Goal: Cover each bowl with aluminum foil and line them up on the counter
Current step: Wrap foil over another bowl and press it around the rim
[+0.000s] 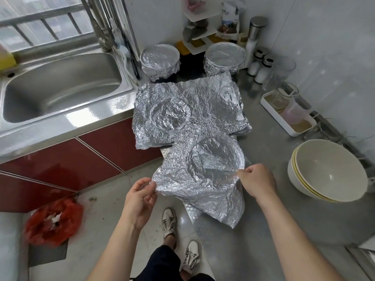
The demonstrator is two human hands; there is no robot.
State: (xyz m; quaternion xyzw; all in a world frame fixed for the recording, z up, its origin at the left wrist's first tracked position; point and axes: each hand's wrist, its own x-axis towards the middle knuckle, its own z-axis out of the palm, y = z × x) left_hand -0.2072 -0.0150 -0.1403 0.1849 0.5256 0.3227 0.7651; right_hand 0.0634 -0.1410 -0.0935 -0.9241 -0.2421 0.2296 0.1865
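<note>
A crumpled foil sheet with a round bowl-shaped dent lies over the counter's front edge. My left hand pinches its left corner. My right hand pinches its right edge beside the dent. Behind it lies a larger foil sheet with round imprints. Two foil-covered bowls stand at the back, one on the left and one on the right. Bare white bowls sit stacked at the right. Whether a bowl sits under the near sheet is hidden.
A steel sink is at the left. A white tray with jars, shakers and a rack crowd the back right. The grey counter runs along the right. A red bag sits on the floor.
</note>
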